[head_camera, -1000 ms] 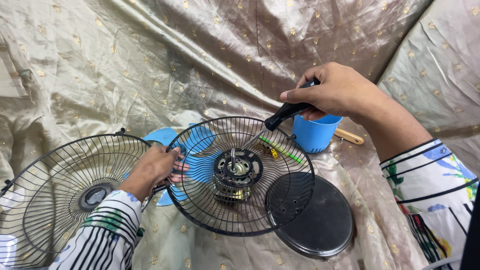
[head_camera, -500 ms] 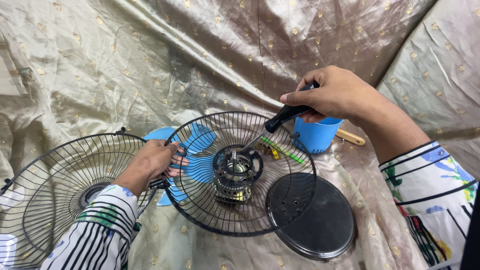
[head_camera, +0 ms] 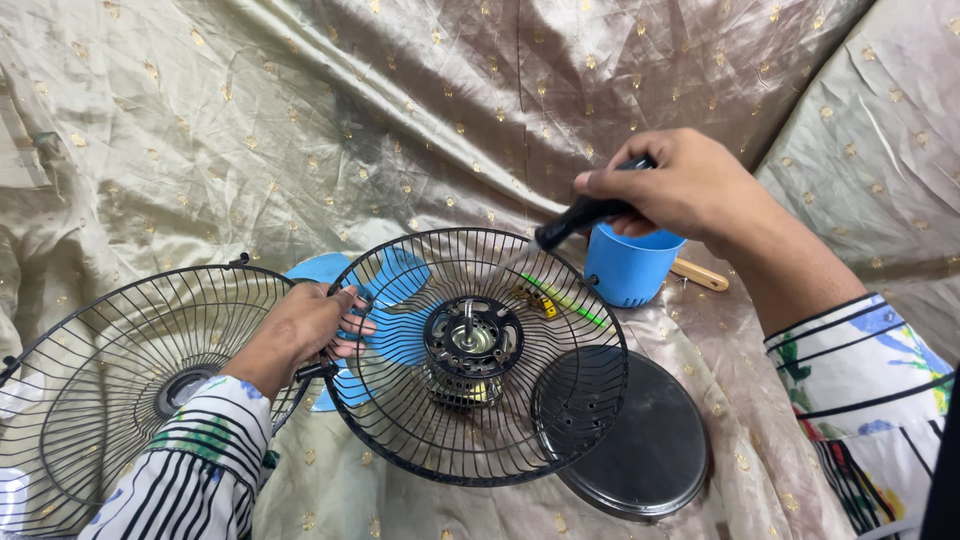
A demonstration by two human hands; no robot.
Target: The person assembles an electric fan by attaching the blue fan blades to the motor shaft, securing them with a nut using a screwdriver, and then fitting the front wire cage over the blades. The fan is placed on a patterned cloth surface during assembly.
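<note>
A blue cup is standing on the cloth just behind the wire fan guard; its contents are hidden by the right hand. That hand is gripping a black-handled screwdriver, angling its tip down toward the motor at the guard's centre. The left hand is clasping the guard's left rim, beside a second guard.

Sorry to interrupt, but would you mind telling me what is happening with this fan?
A person has a fan in pieces on a gold cloth. The left hand grips the rim of the rear fan guard, which carries the motor. The right hand holds a black-handled screwdriver angled towards the motor. The other guard lies to the left.
</note>
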